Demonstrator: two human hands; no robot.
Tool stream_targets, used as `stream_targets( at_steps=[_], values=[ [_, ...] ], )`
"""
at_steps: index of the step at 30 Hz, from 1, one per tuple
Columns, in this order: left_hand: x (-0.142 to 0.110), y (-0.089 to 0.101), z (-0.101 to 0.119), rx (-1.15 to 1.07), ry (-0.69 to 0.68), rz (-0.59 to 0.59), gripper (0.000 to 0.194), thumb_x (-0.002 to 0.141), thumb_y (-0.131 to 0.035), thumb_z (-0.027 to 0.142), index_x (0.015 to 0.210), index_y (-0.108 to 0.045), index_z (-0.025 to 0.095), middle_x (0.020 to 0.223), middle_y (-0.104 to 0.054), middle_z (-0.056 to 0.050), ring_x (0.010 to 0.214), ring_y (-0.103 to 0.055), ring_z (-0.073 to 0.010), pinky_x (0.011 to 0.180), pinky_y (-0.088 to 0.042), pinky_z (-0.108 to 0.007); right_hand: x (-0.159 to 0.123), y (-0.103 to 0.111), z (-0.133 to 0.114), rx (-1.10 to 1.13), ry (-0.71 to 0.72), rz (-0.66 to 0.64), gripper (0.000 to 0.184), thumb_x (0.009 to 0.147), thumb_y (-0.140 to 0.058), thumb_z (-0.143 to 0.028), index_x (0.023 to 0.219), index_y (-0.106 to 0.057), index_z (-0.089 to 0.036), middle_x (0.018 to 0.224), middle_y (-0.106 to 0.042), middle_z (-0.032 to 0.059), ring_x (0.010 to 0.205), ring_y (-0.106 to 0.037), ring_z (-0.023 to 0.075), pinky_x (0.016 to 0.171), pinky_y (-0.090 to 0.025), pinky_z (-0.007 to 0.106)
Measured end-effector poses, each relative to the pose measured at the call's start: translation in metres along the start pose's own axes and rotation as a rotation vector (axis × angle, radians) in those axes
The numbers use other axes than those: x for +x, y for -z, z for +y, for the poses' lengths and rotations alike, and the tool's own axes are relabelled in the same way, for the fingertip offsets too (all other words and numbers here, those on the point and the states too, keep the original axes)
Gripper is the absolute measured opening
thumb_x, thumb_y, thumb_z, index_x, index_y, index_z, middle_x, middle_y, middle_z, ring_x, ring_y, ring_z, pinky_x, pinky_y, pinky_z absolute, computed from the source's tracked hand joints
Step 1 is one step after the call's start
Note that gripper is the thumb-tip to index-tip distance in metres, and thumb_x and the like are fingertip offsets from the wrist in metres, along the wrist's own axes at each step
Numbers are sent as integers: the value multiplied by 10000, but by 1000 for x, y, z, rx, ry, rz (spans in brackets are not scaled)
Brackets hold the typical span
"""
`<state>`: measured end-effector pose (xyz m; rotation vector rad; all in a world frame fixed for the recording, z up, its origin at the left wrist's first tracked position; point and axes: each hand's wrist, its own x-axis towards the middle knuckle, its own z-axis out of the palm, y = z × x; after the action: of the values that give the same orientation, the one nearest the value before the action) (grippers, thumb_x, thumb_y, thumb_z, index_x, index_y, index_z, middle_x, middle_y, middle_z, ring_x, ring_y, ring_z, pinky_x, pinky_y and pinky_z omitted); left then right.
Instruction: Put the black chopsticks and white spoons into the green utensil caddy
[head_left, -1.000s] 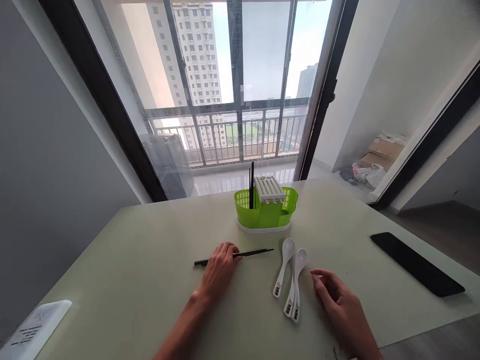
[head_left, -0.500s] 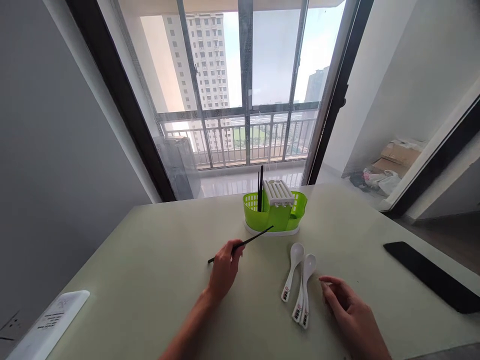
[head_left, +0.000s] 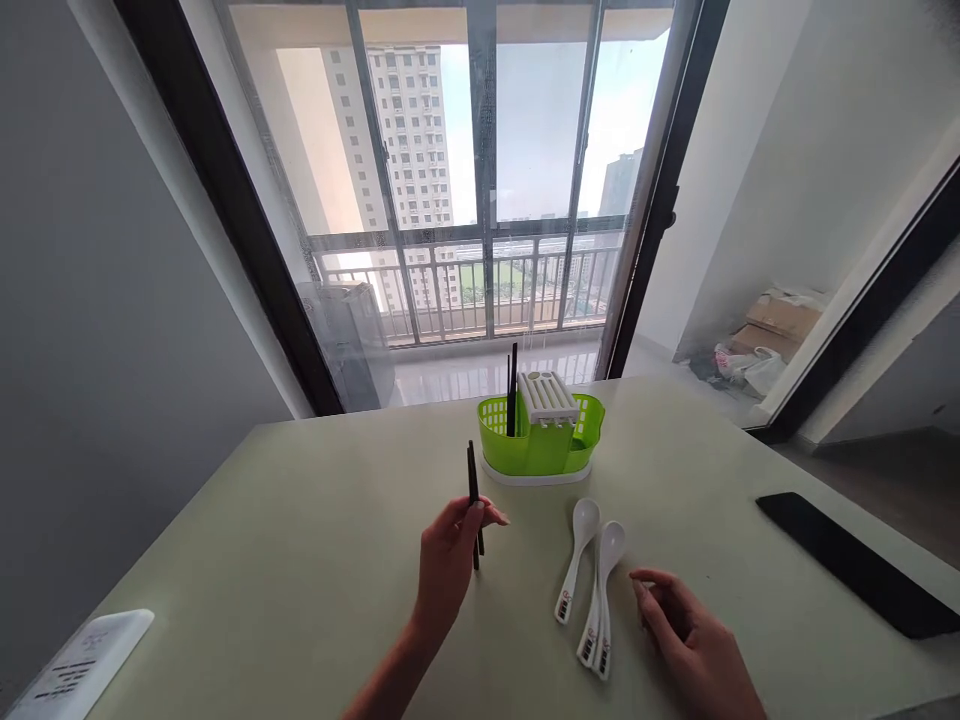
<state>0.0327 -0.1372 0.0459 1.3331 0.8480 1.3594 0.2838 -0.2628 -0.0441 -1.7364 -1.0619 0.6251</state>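
Black chopsticks [head_left: 472,478] stand nearly upright in my left hand [head_left: 450,555], pinched between thumb and fingers. Just beyond and to the right is a green utensil holder [head_left: 506,455] with a white slotted top [head_left: 549,397] and a white base. More black chopsticks [head_left: 512,395] stand in its left basket. Several white spoons [head_left: 587,565] with printed handle ends lie on the table in front of it, bowls pointing away. My right hand [head_left: 694,635] rests to the right of the spoons, not touching them, its fingers loosely curled and apart with nothing in them.
Everything stands on a pale green table [head_left: 322,520]. A long black flat object [head_left: 855,565] lies toward the right edge, and a white printed object [head_left: 82,660] at the left corner. Behind the table are a glass sliding door and a balcony; cardboard [head_left: 784,320] and bags are piled at right.
My left hand has turned the chopsticks from a slanting, almost flat pose to nearly upright. My right hand has hardly moved. The view has shifted slightly.
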Motion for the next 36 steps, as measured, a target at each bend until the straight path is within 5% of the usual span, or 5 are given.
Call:
stream_targets(
  at_steps=[14,20,28,36],
  values=[
    [7,8,-19,47,47,84,372,874,-753,543,956,-772,181,831,-780,-38,787,-771,-211,886,-619,-359,2,6,3,-39,27,-76,471,893,-569,-648,1077,-713,-239,743,-722,13,666,-695,206,599,-531,257],
    [7,7,-16,-165,252,141,446,811,-826,547,1007,-758,153,986,-787,-64,868,-788,-221,955,-625,-386,-5,-1,-12,28,27,45,446,898,-569,-650,1024,-727,-253,685,-683,-7,612,-641,190,563,-500,252],
    [-8,-14,-20,-520,593,34,403,704,-951,406,950,-767,145,1126,-790,-96,1001,-782,-252,1084,-575,-422,-14,-11,-29,41,220,-241,340,961,-589,-548,1030,-724,-244,737,-726,-8,590,-656,154,571,-521,225],
    [-29,-59,-19,-645,650,-36,336,744,-928,404,937,-783,170,1146,-796,-89,1028,-773,-231,1140,-519,-404,-27,-16,-38,206,161,-263,493,1004,-469,-627,1067,-748,-226,714,-695,15,626,-643,177,593,-521,240]
  ],
)
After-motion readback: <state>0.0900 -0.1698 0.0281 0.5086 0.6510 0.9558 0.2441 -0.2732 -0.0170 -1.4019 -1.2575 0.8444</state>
